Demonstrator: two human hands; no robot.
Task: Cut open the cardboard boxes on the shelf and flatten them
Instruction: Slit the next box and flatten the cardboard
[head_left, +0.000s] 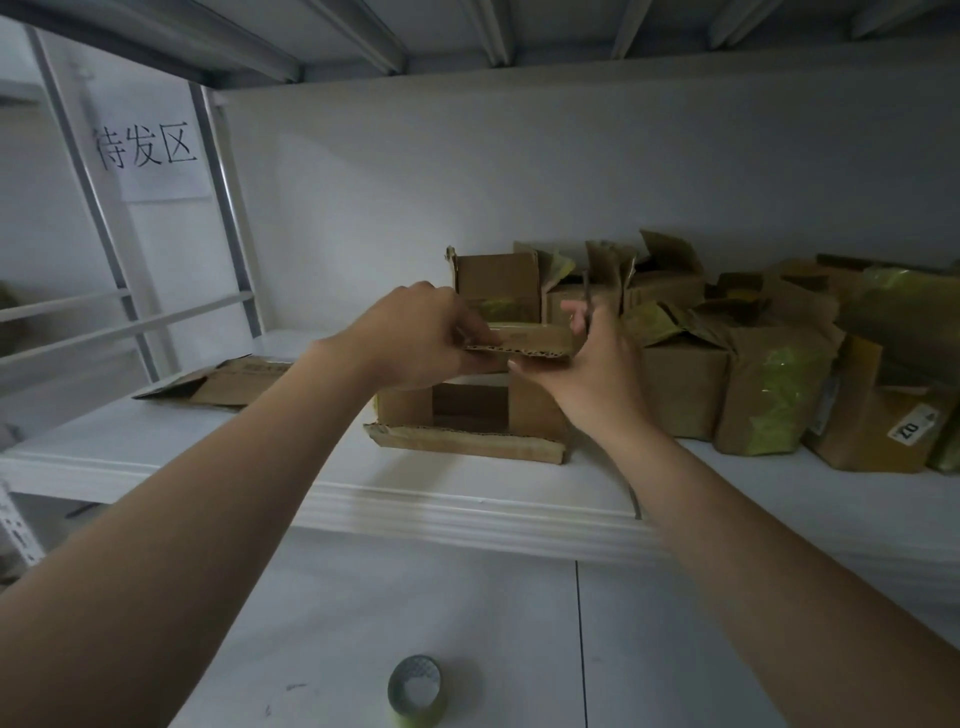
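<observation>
A brown corrugated box (470, 410), open-topped and banded with darker tape across its front, was seen mid-shelf, close to the white shelf's (467, 506) front lip. Its top flap (524, 345), fluted edge showing, was pinched at one end by the left hand (415, 338) and gripped at the other by the right hand (592, 369), thumb pressed beneath. A flattened box (223, 382) lay further left on the shelf, and taped boxes (769, 384) were crowded at its right.

Dim, cool, grey-tinted light, the wide-angle lens bending the edges, forearms soft and slightly blurred.
</observation>
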